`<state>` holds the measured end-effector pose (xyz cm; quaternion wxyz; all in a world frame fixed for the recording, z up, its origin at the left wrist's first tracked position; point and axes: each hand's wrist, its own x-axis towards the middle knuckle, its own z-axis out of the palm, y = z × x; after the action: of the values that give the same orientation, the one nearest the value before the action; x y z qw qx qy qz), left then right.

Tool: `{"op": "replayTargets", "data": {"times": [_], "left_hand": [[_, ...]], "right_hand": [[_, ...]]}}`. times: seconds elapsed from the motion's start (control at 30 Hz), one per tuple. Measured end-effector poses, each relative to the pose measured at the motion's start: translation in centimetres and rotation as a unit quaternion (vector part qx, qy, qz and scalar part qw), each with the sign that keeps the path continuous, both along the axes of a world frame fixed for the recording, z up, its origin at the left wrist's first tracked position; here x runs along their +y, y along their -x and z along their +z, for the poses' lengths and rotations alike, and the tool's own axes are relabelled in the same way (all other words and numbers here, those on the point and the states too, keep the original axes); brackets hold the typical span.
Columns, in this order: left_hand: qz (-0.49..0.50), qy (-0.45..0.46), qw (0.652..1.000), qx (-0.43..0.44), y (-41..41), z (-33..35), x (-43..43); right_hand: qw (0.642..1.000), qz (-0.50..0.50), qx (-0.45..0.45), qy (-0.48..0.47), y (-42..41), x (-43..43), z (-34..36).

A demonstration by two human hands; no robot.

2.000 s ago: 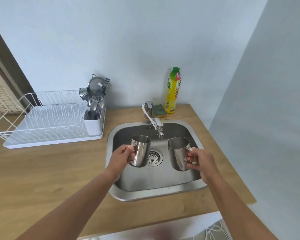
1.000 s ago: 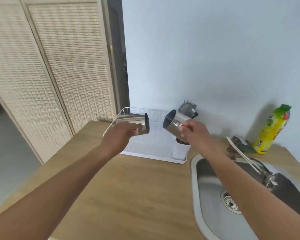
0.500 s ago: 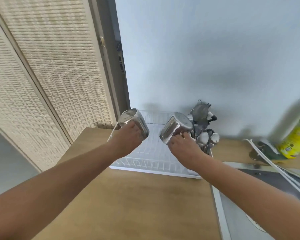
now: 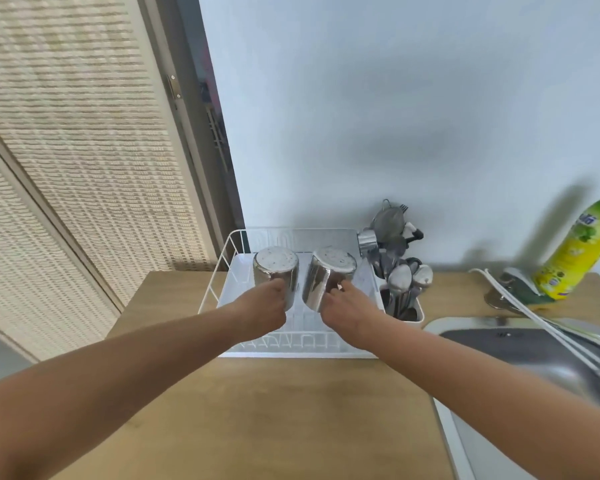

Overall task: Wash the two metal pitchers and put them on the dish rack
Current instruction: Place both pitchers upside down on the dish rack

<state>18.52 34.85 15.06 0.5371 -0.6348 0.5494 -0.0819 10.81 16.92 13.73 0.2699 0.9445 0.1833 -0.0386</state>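
Left hand [image 4: 264,306] curls round the left metal pitcher [image 4: 276,271], right hand [image 4: 347,313] grips the right metal pitcher [image 4: 328,277], and both are flipped bases-up, side by side over the white dish rack [image 4: 222,268]! The right one tilts a touch. Whether they rest on the rack, I cannot tell. Spoons crowd the cutlery holder [image 4: 413,313] just to their right; a yellow dish soap bottle [image 4: 579,251] stands beyond the sink [image 4: 534,344]

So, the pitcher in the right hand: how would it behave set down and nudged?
The pitcher looks like metal, so probably stiff. Its polished wall may be slippery. Upside down and tilted over the wire rack, it could tip.
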Motion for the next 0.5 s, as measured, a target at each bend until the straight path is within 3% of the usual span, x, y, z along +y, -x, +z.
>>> {"op": "replayTargets", "data": {"times": [0.2,0.5], "left_hand": [[-0.013,-0.002,0.998,0.064,-1.3,-1.5,-0.2],[-0.038,0.142,0.970,0.193,-3.3,-2.6,1.1]], "right_hand": [[0.998,0.015,0.062,-0.006,-1.7,0.0,-0.1],[0.988,0.013,0.130,-0.077,-1.8,-0.7,0.2]]}}
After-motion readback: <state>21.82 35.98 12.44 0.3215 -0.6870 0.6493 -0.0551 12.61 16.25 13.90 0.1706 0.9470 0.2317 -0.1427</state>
